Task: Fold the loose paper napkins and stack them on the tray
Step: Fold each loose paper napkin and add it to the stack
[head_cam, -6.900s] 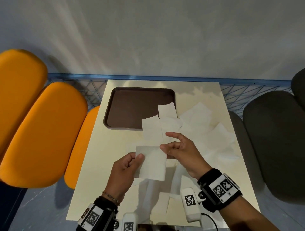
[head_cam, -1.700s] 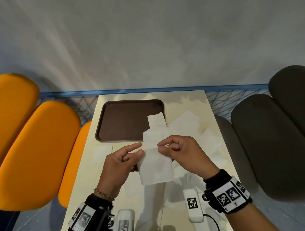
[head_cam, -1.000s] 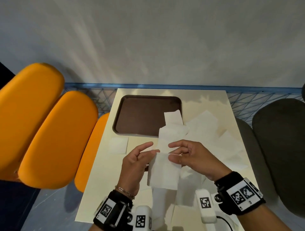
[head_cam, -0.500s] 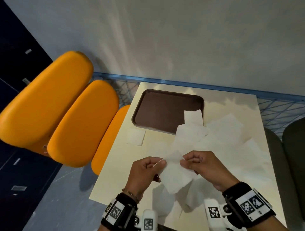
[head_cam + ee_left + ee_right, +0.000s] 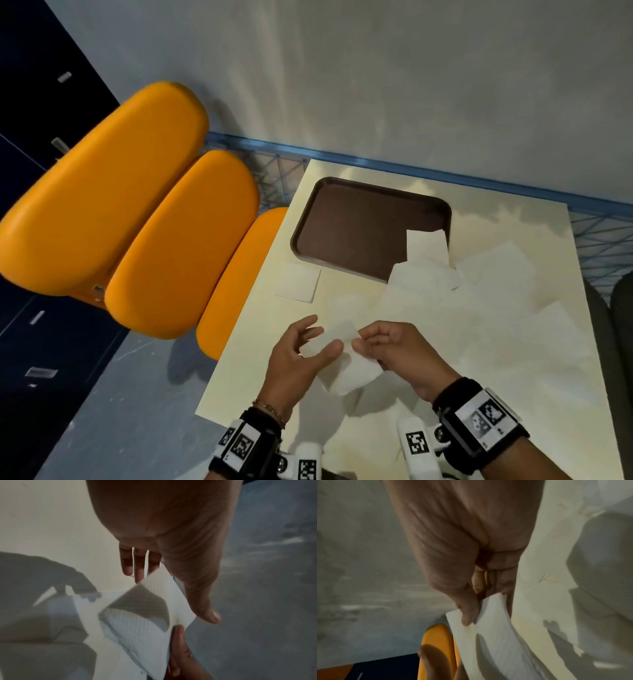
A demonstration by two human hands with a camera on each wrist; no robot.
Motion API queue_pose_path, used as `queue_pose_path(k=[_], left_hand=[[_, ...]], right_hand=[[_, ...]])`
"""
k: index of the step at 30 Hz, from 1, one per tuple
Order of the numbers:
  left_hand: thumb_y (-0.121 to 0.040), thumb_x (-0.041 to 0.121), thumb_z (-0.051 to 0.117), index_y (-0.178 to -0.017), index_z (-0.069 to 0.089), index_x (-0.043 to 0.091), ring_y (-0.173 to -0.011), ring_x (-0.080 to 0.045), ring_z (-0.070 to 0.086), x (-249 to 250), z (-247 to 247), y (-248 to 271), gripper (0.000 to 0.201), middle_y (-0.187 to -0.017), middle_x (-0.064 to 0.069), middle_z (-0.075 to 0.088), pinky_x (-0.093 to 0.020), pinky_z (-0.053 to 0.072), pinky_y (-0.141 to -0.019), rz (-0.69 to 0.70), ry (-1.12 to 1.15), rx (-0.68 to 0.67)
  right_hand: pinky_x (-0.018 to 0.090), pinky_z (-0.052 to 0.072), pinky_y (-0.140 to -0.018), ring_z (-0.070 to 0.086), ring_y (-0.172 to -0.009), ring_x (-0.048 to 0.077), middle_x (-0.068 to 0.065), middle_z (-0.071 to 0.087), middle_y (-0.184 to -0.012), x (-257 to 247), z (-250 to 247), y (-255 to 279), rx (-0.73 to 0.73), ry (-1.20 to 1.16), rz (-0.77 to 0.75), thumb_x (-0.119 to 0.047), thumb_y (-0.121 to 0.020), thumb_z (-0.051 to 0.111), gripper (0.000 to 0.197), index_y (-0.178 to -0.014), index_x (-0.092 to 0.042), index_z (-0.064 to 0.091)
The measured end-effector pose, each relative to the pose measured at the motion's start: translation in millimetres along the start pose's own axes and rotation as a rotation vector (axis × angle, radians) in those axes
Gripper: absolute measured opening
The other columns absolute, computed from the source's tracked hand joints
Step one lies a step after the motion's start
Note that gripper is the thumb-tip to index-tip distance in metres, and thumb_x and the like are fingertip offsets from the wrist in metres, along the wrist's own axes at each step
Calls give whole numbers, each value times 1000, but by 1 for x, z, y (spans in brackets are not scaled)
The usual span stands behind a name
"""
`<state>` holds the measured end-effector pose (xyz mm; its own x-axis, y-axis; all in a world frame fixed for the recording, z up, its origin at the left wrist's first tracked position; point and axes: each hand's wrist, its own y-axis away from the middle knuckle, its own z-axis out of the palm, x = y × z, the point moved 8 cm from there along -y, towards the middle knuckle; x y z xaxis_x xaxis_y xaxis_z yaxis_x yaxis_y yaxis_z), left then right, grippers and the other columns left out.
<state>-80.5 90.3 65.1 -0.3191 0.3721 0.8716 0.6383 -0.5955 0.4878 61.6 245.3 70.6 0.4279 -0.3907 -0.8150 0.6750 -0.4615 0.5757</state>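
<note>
- My right hand (image 5: pixel 400 353) pinches the top edge of a white paper napkin (image 5: pixel 346 370) between thumb and curled fingers; the right wrist view shows the thumb (image 5: pixel 469 614) pressed on the sheet.
- My left hand (image 5: pixel 298 359) is beside it with fingers spread and only loosely bent. Its thumb (image 5: pixel 204 608) lies against the napkin's upper corner, and in the left wrist view the fingertips (image 5: pixel 139 574) reach the sheet's far edge. I see a light touch here, not a firm grip.
- The two hands are close together, with the napkin between them, held just above the near part of the table (image 5: pixel 260 346).
- In the left wrist view the napkin bellies open, with a shadowed hollow in its middle, so it is partly bent and not flat.
- The brown tray (image 5: pixel 349 226) sits at the far left of the table. One white napkin (image 5: pixel 424 245) lies over its near right corner, partly in the tray.
- A small folded napkin (image 5: pixel 298 282) lies flat on the table just in front of the tray's near left corner, not on the tray.
- Loose napkins (image 5: pixel 486 291) are spread, overlapping, across the right half of the table, with one (image 5: pixel 419 277) lapping the tray's near rim.
- Orange chairs (image 5: pixel 137 222) stand to the left of the table, and a blue wire rail (image 5: pixel 445 171) runs behind it.
</note>
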Motion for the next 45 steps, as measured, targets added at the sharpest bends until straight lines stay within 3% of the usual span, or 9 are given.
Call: queue_pose_path(k=[4,8,12,14,17,26,33,42,45], left_hand=[[-81,31,89,-95,84,18,-93,-20,75,17,-4,-30,20,-97,-1,81,-34,61,-82,-24,-8,-110],[-89,20,82,-96,83,17,-91,-21,72,6,-49,-66,8,-99,-4,80,-35,60,-80,-66,86,35],[-96,34,74,-111,78,17,-98,-28,74,-19,-68,-88,22,-109,-7,79,-44,61,-88,-248,216,35],[-95,33,76,-111,78,11,-99,-31,75,-26,-61,-97,28,-111,-11,79,-46,62,-92,-300,161,-98],[-91,24,81,-101,81,7,-92,-39,76,-32,-73,-124,20,-106,-17,79,-53,64,-84,-298,132,11],[-88,31,79,-78,78,23,-69,-15,69,-21,-96,-221,14,-70,5,76,-25,51,-63,-100,-339,232],[-90,33,80,-81,72,29,-78,-13,68,-30,-88,-243,12,-79,9,73,-23,48,-63,-48,-539,231],[-89,40,79,-81,66,33,-79,-16,67,-29,-86,-240,17,-78,7,70,-23,44,-60,-30,-596,281],[-87,44,80,-94,68,29,-84,-19,67,-28,-86,-238,20,-85,7,68,-28,48,-67,-31,-615,305]], right_hand=[[25,45,-68,65,-72,11,4,80,-85,-4,18,-26,-16,81,29,-22,-87,88,19,-98,-11,78],[24,46,-66,66,-70,8,2,81,-85,-6,23,-58,79,21,49,-19,-88,86,12,-94,-12,79],[20,53,-63,72,-75,7,4,81,-96,-2,39,-91,96,-119,127,-18,-92,83,18,-105,-9,77],[27,60,-73,77,-87,18,9,82,-104,4,47,-111,107,-253,176,-16,-93,81,21,-111,-5,75],[40,63,-92,79,-101,30,14,81,-109,15,54,-139,126,-292,219,-15,-92,82,31,-118,-1,73],[43,66,-85,81,-76,19,0,82,-84,24,49,-219,335,44,207,-27,-79,92,19,-91,-20,78],[39,65,-84,77,-66,12,-12,76,-64,27,48,-243,410,299,184,-41,-74,85,18,-80,-29,73],[43,62,-88,77,-81,23,-7,78,-79,26,45,-247,430,428,155,-45,-72,80,22,-76,-30,65],[40,60,-94,75,-92,21,-4,77,-97,11,40,-235,467,519,124,-47,-80,84,29,-95,-31,66]])
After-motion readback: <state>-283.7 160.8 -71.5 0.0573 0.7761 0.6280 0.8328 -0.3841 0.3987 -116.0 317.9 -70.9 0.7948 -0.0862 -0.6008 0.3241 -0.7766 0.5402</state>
